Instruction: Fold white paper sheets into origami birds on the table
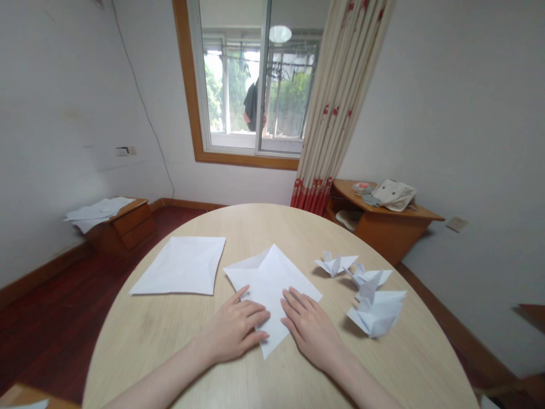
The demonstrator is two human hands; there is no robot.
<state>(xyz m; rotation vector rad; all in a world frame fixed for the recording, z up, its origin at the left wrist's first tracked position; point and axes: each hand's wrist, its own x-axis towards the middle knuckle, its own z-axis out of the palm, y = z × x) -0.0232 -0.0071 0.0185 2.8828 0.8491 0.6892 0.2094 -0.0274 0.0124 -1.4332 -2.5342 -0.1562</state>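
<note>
A partly folded sheet of white paper (279, 272) lies on the round wooden table in front of me, one point facing me and a flap at its upper left. My left hand (240, 324) rests on its lower left edge, fingers apart and pressing on the paper. On the lower right edge lies my right hand (309, 324), its fingers stretched out flat over the sheet. Neither hand grips anything. Whatever part of the paper is under the palms and fingers is hidden.
Several folded paper cranes (377, 312) stand at the right of the table (170, 352). Flat white paper (181, 266) lies at the left. Beyond the table are a small drawer cabinet (134, 224), a corner desk (383, 227) with a bag on it, and a curtain (336, 108) beside the window.
</note>
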